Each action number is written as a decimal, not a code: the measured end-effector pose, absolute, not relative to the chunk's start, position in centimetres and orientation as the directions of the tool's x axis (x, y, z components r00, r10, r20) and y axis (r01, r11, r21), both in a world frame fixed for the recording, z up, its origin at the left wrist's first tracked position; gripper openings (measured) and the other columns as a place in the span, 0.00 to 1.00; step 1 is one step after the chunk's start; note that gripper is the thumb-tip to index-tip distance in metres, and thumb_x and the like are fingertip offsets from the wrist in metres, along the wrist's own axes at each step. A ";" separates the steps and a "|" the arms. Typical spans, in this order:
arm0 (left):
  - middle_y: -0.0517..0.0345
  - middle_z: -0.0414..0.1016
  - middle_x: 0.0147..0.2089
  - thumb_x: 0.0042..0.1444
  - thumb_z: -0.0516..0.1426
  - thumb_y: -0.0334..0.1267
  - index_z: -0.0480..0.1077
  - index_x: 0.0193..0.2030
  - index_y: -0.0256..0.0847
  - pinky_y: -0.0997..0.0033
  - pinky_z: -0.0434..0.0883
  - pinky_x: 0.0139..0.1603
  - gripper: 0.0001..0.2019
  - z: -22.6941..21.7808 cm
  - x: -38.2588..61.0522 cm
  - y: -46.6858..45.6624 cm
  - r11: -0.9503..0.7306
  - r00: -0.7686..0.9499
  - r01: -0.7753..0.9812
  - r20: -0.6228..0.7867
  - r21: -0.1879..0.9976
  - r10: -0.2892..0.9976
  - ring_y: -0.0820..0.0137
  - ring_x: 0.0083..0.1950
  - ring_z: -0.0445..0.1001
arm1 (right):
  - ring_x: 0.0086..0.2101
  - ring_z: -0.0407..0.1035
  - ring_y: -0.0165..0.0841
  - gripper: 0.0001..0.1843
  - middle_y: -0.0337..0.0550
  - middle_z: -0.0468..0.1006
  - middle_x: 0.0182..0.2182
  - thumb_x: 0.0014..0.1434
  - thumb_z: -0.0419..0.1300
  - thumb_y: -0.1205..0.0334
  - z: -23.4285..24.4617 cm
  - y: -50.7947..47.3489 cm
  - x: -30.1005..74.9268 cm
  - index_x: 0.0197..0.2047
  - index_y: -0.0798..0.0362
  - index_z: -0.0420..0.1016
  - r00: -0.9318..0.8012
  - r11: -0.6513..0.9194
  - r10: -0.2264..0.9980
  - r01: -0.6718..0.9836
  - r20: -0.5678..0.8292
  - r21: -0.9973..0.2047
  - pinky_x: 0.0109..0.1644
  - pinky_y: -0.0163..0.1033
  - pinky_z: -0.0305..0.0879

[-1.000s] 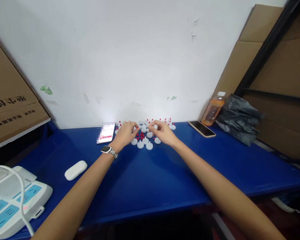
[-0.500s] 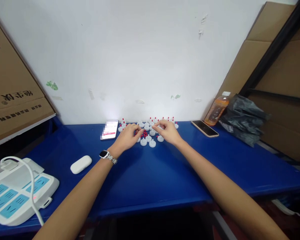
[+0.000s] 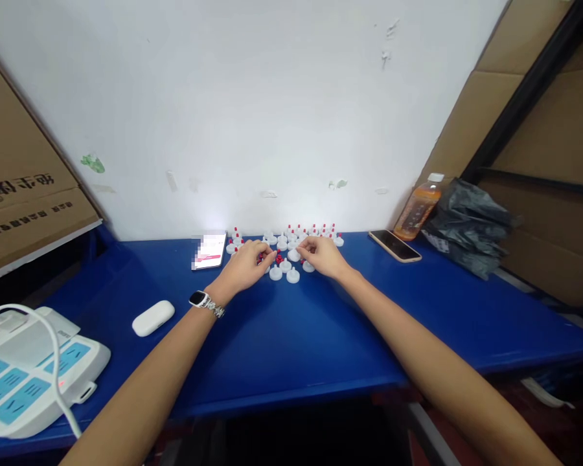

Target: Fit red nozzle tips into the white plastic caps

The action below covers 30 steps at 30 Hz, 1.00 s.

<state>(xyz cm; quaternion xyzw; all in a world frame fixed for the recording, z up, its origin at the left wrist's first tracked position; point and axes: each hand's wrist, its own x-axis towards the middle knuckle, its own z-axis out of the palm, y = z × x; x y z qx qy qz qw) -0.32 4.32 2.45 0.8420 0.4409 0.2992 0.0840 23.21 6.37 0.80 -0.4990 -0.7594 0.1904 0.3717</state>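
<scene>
Several small white round caps (image 3: 292, 276) lie on the blue table (image 3: 291, 336) near the wall, mixed with a little heap of tiny red pieces (image 3: 278, 259). Behind them stand caps with red tips (image 3: 323, 232) in a row. My left hand (image 3: 245, 266), a watch on its wrist, rests at the left of the heap with its fingers pinched at the red pieces. My right hand (image 3: 323, 256) is at the right of the heap, fingers pinched over a white cap; what each pinch holds is too small to see.
A lit phone (image 3: 208, 251) lies left of the caps, a dark phone (image 3: 395, 245) to the right. An orange drink bottle (image 3: 418, 207) and a black bag (image 3: 469, 226) stand at the right. A white case (image 3: 153, 318) and a power strip (image 3: 26, 372) sit at the left.
Both hands stay at the heap; the left fingers have dipped from the caps into the red pieces, and the right fingers have closed in over the caps. The view shifted slightly.
</scene>
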 end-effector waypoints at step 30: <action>0.54 0.75 0.37 0.66 0.50 0.49 0.72 0.34 0.42 0.63 0.65 0.42 0.17 2.6 -0.2 4.2 -0.613 0.451 0.679 0.429 0.405 0.783 0.63 0.41 0.70 | 0.43 0.70 0.44 0.09 0.46 0.81 0.32 0.55 0.62 0.57 3.3 5.3 23.4 0.33 0.51 0.82 -0.231 0.304 0.926 0.925 0.299 -0.227 0.53 0.49 0.53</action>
